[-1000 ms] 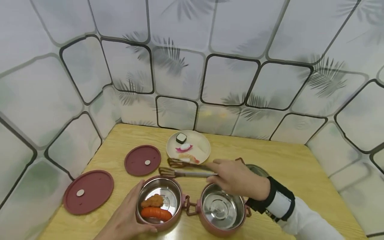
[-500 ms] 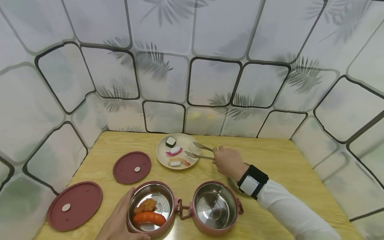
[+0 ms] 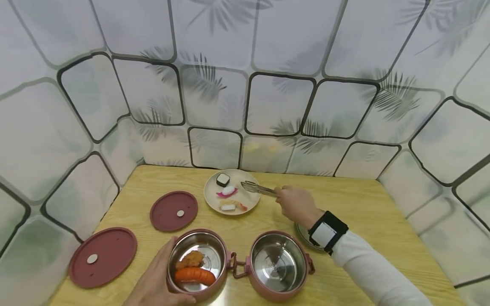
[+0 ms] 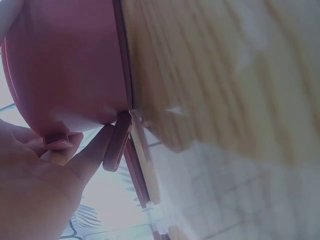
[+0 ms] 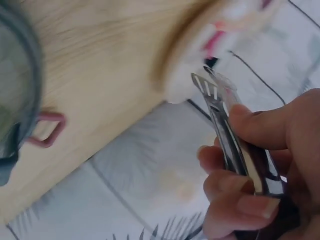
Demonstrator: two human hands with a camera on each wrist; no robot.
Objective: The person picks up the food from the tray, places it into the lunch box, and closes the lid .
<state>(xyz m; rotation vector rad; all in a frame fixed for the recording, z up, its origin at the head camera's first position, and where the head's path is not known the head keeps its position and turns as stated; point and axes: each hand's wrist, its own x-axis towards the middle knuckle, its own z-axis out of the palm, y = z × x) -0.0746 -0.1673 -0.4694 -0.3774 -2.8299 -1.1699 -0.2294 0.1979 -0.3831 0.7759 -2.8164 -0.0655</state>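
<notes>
My right hand (image 3: pixel 296 204) grips a pair of metal tongs (image 3: pixel 264 190), their tips nearly together above the right part of a cream plate (image 3: pixel 212 202). A pale, see-through piece (image 5: pixel 227 82) shows at the tips in the right wrist view; whether they pinch it is unclear. On the plate lie a black-edged rice piece (image 3: pixel 223 179), a white piece on pink (image 3: pixel 227 191) and a shrimp sushi (image 3: pixel 233 206). My left hand (image 3: pixel 157 278) holds the side of a pink round lunch-box container (image 3: pixel 208 291), which contains fried chicken (image 3: pixel 190 258) and a scored orange-red sausage (image 3: pixel 195 275).
A second pink container (image 3: pixel 278 265), steel inside, stands right of the first, their clasps adjoining. Two maroon lids (image 3: pixel 103 259) (image 3: pixel 174 211) lie at left. A round grey-rimmed item (image 3: pixel 304 233) is partly hidden under my right wrist. A patterned curtain (image 3: pixel 281 104) backs the wooden table (image 3: pixel 356 204).
My right hand has moved the tongs away from the left container to the plate, and their spread tips have come together. My left hand stays on its container. The head view has shifted slightly.
</notes>
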